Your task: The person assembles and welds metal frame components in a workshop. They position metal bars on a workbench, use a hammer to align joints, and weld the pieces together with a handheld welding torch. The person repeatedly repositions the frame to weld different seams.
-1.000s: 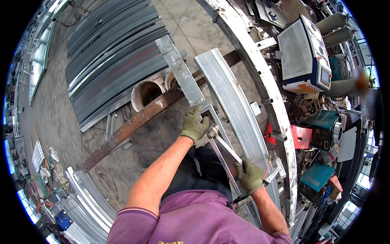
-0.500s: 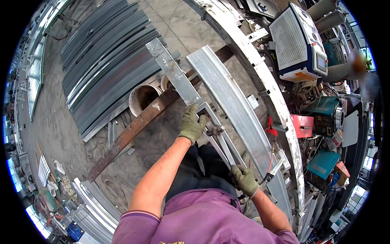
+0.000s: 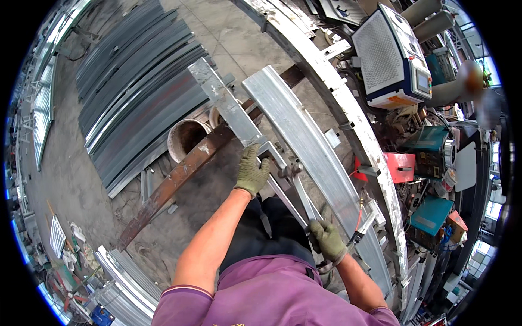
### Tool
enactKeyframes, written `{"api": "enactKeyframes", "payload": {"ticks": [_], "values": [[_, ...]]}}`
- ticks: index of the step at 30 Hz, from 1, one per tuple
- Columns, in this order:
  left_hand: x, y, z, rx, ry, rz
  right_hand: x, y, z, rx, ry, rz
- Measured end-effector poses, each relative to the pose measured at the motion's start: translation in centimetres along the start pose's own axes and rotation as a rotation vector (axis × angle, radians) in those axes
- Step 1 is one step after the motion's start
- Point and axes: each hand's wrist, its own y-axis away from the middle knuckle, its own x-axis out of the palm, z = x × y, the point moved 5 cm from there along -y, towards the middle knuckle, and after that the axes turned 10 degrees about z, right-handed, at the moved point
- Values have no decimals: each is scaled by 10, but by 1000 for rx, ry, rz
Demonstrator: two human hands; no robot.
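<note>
In a green work glove, my left hand [image 3: 253,169] is closed around a silver metal bracket [image 3: 274,154] at the near end of a flat galvanized steel bar [image 3: 225,103]. My right hand [image 3: 327,240], gloved the same way, grips the lower end of a hammer's handle. The hammer [image 3: 303,191] slants up and left from that fist, its head close beside the bracket; whether the two touch I cannot tell. A wide galvanized channel [image 3: 304,130] lies to the right of the bar.
A rusty steel beam [image 3: 179,179] passes beneath the bar, beside a round pipe [image 3: 185,140]. Dark metal strips [image 3: 141,92] lie stacked at far left. A long white-spattered beam [image 3: 348,125] curves along the right, with a white machine [image 3: 386,60] and teal boxes [image 3: 432,214] beyond.
The view has shifted slightly. The hammer head has turned and risen a little beside the bracket, and more of the bracket's angled end shows. Both hands keep their holds.
</note>
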Motion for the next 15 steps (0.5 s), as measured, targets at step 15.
{"api": "enactKeyframes", "payload": {"ticks": [15], "values": [[-7,-2,-12,45,60,34,-110,-170,39,-274,1085,-662]]}}
